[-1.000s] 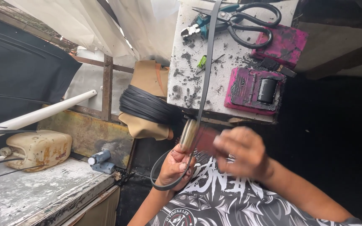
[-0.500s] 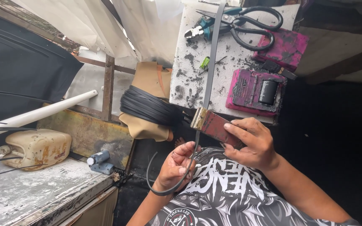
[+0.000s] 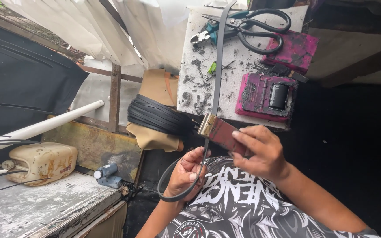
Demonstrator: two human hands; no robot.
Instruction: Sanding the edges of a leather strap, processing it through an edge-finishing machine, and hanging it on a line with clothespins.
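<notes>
Holding a dark strap [image 3: 216, 83], both hands work close to the body, over a patterned shirt [image 3: 243, 202].

- Left hand [image 3: 186, 174]: nearest; fingers closed on the strap's near end, which loops down and left below the palm.
- Right hand [image 3: 261, 152]: just right of and slightly beyond the left; fingers pinched on a flat reddish tool [image 3: 225, 134] with a brass-coloured head [image 3: 207, 124] that sits against the strap.
- Strap long axis: near to far, running from the left hand, past the brass head, over the white surface [image 3: 243, 66].
- On the surface, far: black scissors [image 3: 256, 27], pliers [image 3: 206, 35], two pink-stained blocks [image 3: 267, 94].
- Left of the surface: coil of black strips [image 3: 155, 115] on tan sheet.
- Far left: white pipe [image 3: 40, 128], stained jug [image 3: 40, 162].
</notes>
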